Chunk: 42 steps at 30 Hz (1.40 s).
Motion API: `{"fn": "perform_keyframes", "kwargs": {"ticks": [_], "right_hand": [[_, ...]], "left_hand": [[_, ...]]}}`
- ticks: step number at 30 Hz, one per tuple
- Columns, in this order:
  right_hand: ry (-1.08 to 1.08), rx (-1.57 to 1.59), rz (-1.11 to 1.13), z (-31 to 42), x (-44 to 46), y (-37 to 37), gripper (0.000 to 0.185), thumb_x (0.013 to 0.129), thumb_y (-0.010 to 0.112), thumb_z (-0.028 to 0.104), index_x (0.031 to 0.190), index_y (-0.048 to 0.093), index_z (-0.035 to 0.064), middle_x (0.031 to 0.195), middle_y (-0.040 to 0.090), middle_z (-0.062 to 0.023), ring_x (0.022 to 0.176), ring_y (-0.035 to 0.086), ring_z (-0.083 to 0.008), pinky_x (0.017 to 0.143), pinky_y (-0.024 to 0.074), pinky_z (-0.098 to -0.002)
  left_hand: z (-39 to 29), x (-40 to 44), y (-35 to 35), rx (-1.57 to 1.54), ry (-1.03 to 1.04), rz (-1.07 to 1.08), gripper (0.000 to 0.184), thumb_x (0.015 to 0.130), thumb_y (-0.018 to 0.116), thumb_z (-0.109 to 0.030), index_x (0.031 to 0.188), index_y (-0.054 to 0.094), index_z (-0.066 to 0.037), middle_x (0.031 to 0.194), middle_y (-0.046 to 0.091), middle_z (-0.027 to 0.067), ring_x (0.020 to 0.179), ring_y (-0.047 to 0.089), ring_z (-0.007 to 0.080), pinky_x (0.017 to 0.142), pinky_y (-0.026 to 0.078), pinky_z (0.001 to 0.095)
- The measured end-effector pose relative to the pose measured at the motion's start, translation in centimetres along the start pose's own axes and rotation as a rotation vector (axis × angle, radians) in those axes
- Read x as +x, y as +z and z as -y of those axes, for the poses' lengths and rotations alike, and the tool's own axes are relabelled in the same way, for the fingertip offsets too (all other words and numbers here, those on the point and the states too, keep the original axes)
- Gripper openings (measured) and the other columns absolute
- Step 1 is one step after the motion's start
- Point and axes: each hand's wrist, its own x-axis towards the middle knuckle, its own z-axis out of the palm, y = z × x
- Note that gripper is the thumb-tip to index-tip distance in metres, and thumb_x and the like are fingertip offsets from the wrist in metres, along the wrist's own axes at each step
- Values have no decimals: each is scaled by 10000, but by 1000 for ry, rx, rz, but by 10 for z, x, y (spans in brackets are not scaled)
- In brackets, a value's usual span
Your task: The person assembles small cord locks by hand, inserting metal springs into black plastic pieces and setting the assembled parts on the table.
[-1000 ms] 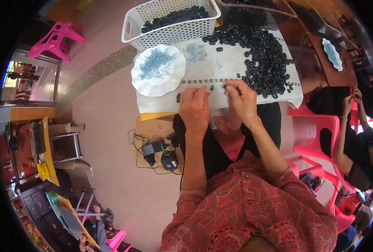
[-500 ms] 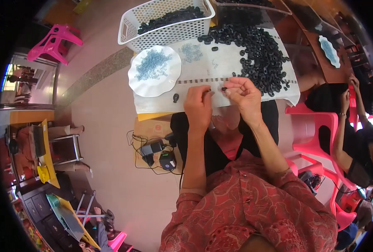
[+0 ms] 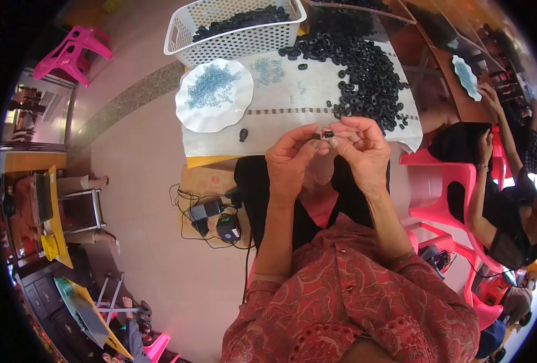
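My left hand (image 3: 292,158) pinches a small black piece (image 3: 315,137) between thumb and fingertips. Close beside it, my right hand (image 3: 363,154) holds another small black piece (image 3: 329,134). Both hands are over the near edge of the table's white cloth (image 3: 280,133), with the fingertips almost meeting. Left of them a black part (image 3: 243,135) lies alone on the cloth. Beyond is a white wavy plate (image 3: 189,118) holding small clear-blue pieces (image 3: 211,88). More such pieces lie on the cloth. A large pile of black ring-like parts (image 3: 371,78) spreads at the right.
A white perforated basket (image 3: 244,41) of black parts stands at the back. Electrical boxes and cables (image 3: 206,210) rest on cardboard below left of the table. A co-worker sits at the right near pink chairs (image 3: 456,181). A pink stool (image 3: 72,54) stands far left.
Both hands have come together and lifted a little off the cloth, each with a black piece. The view has shifted slightly. The co-worker's arm at the right now reaches toward the other plate.
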Motion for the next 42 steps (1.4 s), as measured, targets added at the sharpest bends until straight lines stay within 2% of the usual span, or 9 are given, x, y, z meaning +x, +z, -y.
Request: {"fn": "perform_keyframes", "kwargs": {"ticks": [2, 4, 8, 11, 13, 21, 29, 36, 42], "right_hand": [[-15, 0, 1, 1, -2, -1, 313, 845, 599, -110, 1138, 525, -26, 1064, 632, -140, 935, 644, -166, 809, 534, -264], [-8, -20, 9, 1, -4, -2, 357, 841, 601, -128, 1172, 511, -28, 1079, 619, -141, 1004, 634, -223, 815, 548, -291], [3, -40, 11, 3, -6, -3, 362, 841, 599, -130, 1176, 506, -26, 1082, 619, -142, 1006, 636, -234, 809, 554, -296], [-6, -62, 5, 4, -7, -2, 347, 840, 604, -128, 1160, 518, -26, 1079, 624, -139, 990, 638, -217, 820, 549, -289], [-30, -79, -16, 7, -8, 0, 318, 827, 622, -120, 1120, 545, -22, 1035, 646, -128, 930, 634, -147, 826, 523, -260], [-77, -138, -14, 12, -12, -1, 287, 823, 635, -117, 1085, 569, -22, 1002, 656, -117, 895, 634, -135, 811, 516, -252], [-77, -214, -2, 10, -14, 2, 264, 818, 651, -103, 1060, 582, -21, 981, 665, -98, 850, 632, -109, 773, 517, -236], [-297, -688, 73, 1, -13, 2, 201, 770, 695, -70, 952, 641, -3, 845, 637, -55, 704, 592, -80, 654, 475, -212], [-194, -730, 158, -4, -19, 15, 200, 782, 689, -59, 968, 641, -2, 861, 647, -61, 707, 605, -88, 655, 477, -210]], "left_hand": [[0, -1, 0, -40, -19, 17, 264, 880, 597, 47, 1143, 597, 62, 960, 678, 129, 816, 670, 156, 765, 535, 244], [2, -2, 0, -63, -26, 9, 264, 886, 593, 38, 1149, 594, 61, 956, 679, 132, 811, 672, 160, 765, 540, 250], [2, -3, 0, -111, -32, 17, 260, 900, 580, 24, 1158, 587, 57, 953, 680, 145, 797, 677, 173, 756, 556, 267], [4, -4, -3, -153, -60, 21, 249, 905, 572, 21, 1151, 586, 55, 951, 679, 159, 789, 683, 197, 737, 575, 287], [4, -5, -1, -223, -80, 20, 236, 909, 568, 17, 1141, 590, 52, 950, 679, 166, 790, 686, 212, 729, 582, 299], [14, -8, 0, -486, -154, 57, 199, 916, 564, 1, 1106, 605, 42, 954, 677, 191, 793, 694, 252, 705, 600, 338], [11, -12, -1, -261, -88, 16, 184, 928, 546, -8, 1088, 615, 50, 967, 676, 167, 799, 688, 225, 709, 593, 319], [8, -15, -2, -140, -151, 11, 206, 911, 570, -6, 1099, 606, 71, 954, 673, 126, 808, 664, 167, 713, 568, 269], [-5, -13, -40, -23, -200, 128, 189, 898, 593, -4, 1071, 630, 62, 882, 685, 110, 747, 666, 136, 680, 560, 243]]}}
